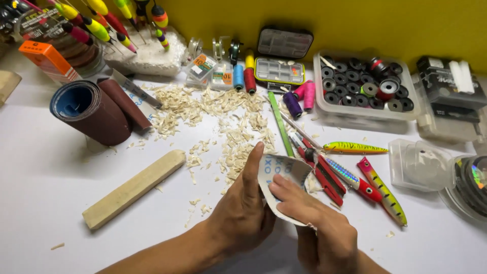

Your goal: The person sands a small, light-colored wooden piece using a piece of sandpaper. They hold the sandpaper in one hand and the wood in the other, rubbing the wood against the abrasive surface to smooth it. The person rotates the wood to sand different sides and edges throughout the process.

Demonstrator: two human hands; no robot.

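left hand (242, 213) and right hand (309, 223) both closed round a folded sandpaper sheet (281, 175) at the table's near edge | wrap snug; short even strokes | wood shavings (223, 122) behind

The sandpaper sheet (281, 175) is looking like matt paper on its pale back. The wood block (133, 188) is showing a smooth, dull, light face. The wood shavings (223, 127) are lying dry and rough. The sandpaper rolls (101, 109) are looking gritty and brown. The fishing lures (378, 185) are shining, glossy, maybe plastic. The clear box (362, 114) is looking like smooth plastic.
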